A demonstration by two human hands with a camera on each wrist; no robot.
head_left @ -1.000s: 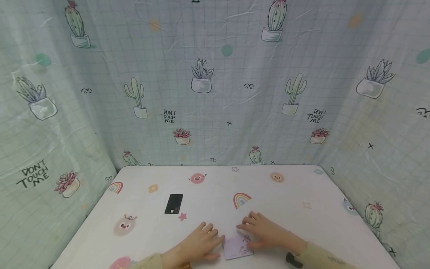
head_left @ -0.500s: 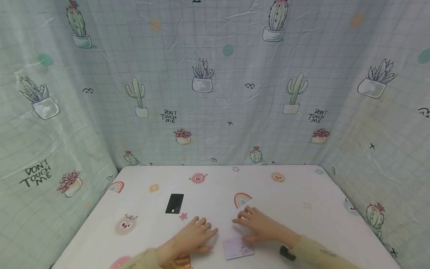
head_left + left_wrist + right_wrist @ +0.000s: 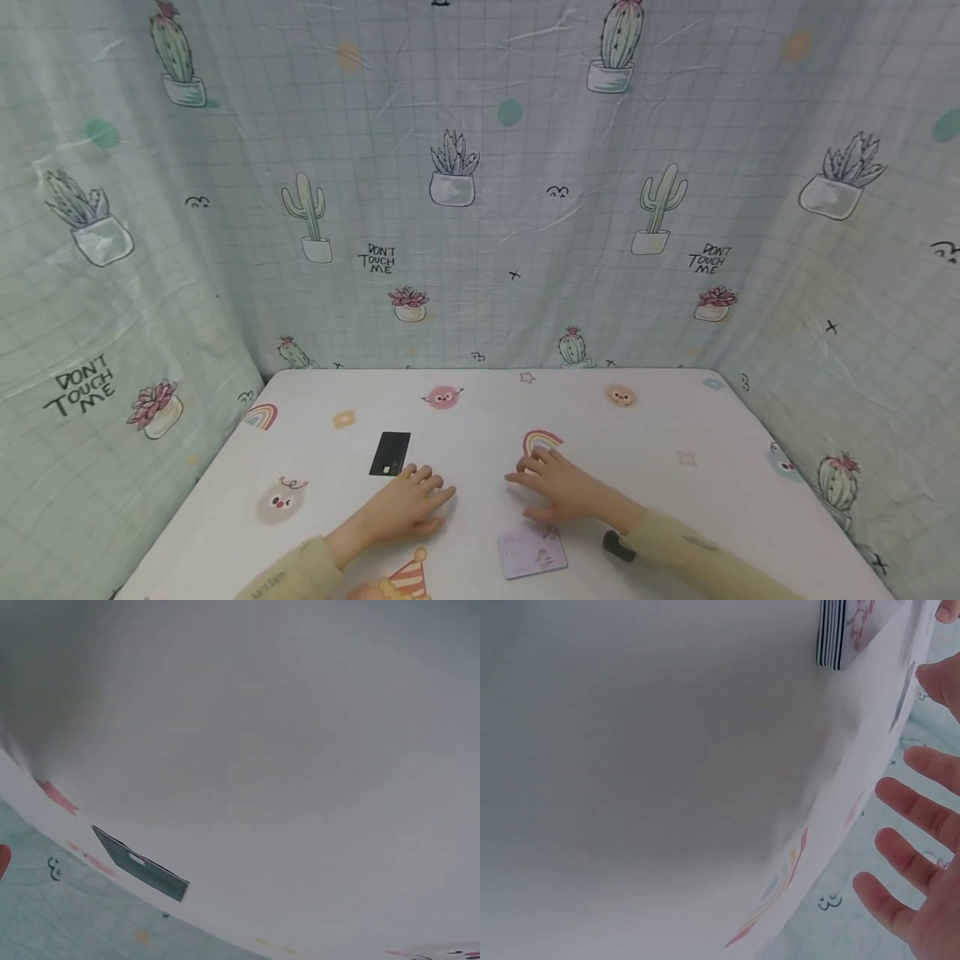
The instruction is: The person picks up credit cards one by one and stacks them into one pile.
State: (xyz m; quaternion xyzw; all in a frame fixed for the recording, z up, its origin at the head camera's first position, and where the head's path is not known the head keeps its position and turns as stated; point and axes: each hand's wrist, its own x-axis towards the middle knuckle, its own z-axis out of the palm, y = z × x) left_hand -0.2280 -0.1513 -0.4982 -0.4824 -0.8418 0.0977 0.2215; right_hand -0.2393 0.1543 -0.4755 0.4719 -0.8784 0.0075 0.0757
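Note:
A stack of cards with a pale purple, printed top lies near the front of the table; the right wrist view shows the striped edges of the cards in the stack. Farther back on the left, a single black card lies flat, also seen in the left wrist view as a dark card. My left hand hovers just in front of the black card, fingers loosely bent and holding nothing. Beyond the stack is my right hand, its fingers spread and bare in the right wrist view.
The white table carries printed rainbows, stars and faces. A patterned curtain stands around its back and sides. A small dark device sits at my right wrist.
Both hands have left the stack of cards. The left has moved left and away from me, toward the black card; the right has shifted slightly left and farther back. The stack stays put.

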